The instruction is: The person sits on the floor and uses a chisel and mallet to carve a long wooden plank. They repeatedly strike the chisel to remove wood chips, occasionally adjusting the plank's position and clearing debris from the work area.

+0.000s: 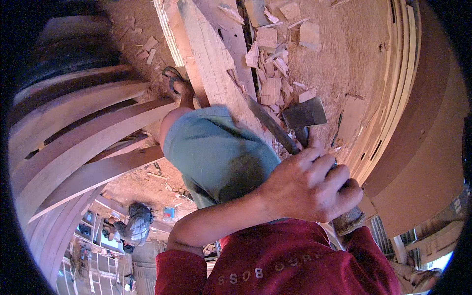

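Note:
My left hand (317, 189) is closed round the wooden handle (350, 219) of a tool, my forearm crossing in front of my red shirt. Just beyond the knuckles are a dark adze-like metal head (305, 112) and a long dark narrow bar (270, 120) lying diagonally; how they join is hidden. My right hand is out of sight behind my left, with only part of that arm showing at the lower right. A pale, rough-hewn timber (211, 54) runs away beside my leg, with wood chips (270, 91) heaped to its right.
Curved timber ribs (88, 123) rise at the left. A wide brown panel (423, 162) and layered wood edges stand at the right. My sandalled foot (179, 83) is beside the timber. Another person (137, 221) is bent over in the lower left background. Shavings litter the dusty ground.

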The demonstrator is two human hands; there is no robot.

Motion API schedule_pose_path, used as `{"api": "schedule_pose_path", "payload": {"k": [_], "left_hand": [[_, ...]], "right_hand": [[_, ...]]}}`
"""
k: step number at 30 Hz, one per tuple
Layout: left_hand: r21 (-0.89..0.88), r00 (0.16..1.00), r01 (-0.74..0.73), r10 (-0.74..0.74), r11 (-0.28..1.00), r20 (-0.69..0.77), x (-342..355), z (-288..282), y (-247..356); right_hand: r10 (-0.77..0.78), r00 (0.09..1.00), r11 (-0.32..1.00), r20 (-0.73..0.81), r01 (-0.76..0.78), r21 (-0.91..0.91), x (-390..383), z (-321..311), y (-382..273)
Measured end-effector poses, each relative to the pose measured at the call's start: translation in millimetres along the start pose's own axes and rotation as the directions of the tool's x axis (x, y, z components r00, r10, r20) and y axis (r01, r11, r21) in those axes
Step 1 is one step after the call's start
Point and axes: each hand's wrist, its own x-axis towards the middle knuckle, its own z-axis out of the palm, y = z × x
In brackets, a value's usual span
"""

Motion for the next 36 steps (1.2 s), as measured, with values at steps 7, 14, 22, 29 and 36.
{"api": "schedule_pose_path", "payload": {"k": [7,14,22,29,36], "left_hand": [[0.046,0.985,0.049,-0.041,0.998,-0.168,20.5,-6.6,-20.3],[0.095,0.981,0.098,-0.079,0.991,-0.179,40.8,-11.2,-27.0],[0.069,0.968,0.094,-0.075,0.993,-0.238,49.8,-15.6,-35.1],[0.028,0.950,0.093,-0.081,0.995,-0.301,48.8,-17.5,-36.7],[0.058,0.931,0.089,-0.062,0.994,-0.359,46.5,-17.5,-38.2]], "right_hand": [[0.028,0.999,0.999,0.032,-0.029,0.025,9.4,-3.3,0.8],[0.068,0.997,0.996,0.046,-0.071,0.049,6.6,0.7,7.6],[0.063,0.995,0.997,0.077,-0.067,0.045,8.2,-0.6,10.4],[0.048,0.994,0.998,0.098,-0.052,0.033,10.9,-2.5,10.7],[0.034,0.992,0.999,0.126,-0.036,0.012,14.9,-5.3,9.5]]}}
